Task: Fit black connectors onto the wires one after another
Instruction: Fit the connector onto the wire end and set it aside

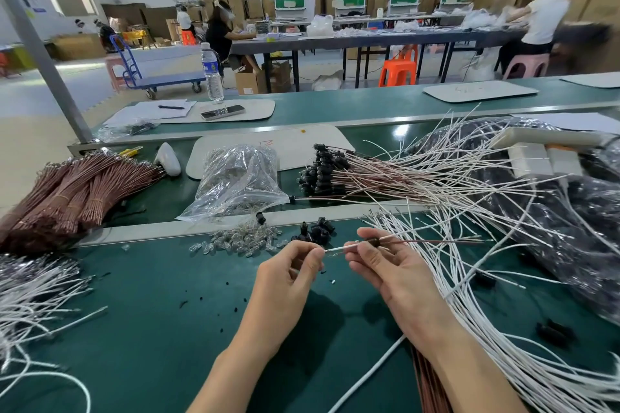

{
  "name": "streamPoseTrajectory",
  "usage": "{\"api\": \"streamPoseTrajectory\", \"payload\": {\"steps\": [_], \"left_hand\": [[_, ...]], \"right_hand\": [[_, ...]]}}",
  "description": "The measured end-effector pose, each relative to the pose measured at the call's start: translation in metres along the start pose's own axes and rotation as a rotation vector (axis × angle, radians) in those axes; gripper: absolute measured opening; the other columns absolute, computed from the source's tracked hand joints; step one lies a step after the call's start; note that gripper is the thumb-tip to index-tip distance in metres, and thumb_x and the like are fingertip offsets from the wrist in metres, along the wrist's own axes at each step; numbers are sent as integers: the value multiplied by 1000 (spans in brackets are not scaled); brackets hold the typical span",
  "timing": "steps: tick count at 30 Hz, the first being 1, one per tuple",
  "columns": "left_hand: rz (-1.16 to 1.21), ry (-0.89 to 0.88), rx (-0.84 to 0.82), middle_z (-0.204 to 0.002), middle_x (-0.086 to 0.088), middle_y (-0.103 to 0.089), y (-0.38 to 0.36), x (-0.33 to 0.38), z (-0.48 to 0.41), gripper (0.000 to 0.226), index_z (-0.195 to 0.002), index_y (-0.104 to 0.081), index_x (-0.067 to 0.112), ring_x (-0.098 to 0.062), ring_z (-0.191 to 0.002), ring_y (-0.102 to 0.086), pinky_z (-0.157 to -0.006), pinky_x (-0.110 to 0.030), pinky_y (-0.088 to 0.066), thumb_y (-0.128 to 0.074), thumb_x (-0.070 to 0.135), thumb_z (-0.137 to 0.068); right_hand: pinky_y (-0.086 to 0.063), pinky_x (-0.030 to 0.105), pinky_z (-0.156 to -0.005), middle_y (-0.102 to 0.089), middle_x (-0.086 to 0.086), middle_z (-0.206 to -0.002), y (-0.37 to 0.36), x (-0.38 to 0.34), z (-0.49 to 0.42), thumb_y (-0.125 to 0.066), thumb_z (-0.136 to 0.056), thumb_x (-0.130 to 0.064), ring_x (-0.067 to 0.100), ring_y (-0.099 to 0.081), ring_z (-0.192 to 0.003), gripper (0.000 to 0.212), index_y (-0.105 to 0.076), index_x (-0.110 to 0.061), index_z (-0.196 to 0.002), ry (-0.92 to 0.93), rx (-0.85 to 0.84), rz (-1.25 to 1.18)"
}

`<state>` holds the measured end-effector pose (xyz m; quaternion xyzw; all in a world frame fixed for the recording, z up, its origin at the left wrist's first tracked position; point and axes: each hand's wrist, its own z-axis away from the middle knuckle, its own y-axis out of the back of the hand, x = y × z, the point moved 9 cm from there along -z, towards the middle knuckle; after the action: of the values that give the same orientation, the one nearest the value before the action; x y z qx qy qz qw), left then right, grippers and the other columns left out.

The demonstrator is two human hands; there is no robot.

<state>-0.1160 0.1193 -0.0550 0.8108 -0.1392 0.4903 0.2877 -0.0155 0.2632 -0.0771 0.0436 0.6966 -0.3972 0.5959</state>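
Head view: green table [151, 312]; white wire heap [469, 261] right of connector pile [317, 231]; just below that pile, right hand [385, 265], fingers curled, pinches black connector [374, 241] on wire [339, 248]; left hand [292, 265] pinches wire's end.
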Motion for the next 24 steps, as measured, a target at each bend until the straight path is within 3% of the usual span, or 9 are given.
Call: {"api": "streamPoseTrajectory", "payload": {"steps": [5,12,24], "left_hand": [[12,23,-33,-84,10,-70,-6,0,0,9,-94,-64,43,-15,-70,-63,-67,-28,-51,-55,43,-98],[59,92,-98,-85,10,-71,-13,-2,0,9,-97,-68,28,-11,-72,-65,-71,-26,-52,-61,23,-100],[144,153,-167,-88,2,-74,-17,-2,1,6,-97,-67,19,-10,-75,-68,-69,-16,-49,-61,20,-99]], "right_hand": [[-58,21,-76,-76,9,-90,-3,0,1,-78,-73,-17,18,-75,-89,25,-79,-24,-97,19,-21,89],[-58,21,-73,-76,7,-86,0,-4,2,-80,-72,-22,18,-74,-84,25,-78,-25,-96,72,11,149],[-58,20,-73,-77,8,-87,1,-8,3,-78,-78,-16,18,-75,-84,21,-75,-22,-98,116,46,227]]}}
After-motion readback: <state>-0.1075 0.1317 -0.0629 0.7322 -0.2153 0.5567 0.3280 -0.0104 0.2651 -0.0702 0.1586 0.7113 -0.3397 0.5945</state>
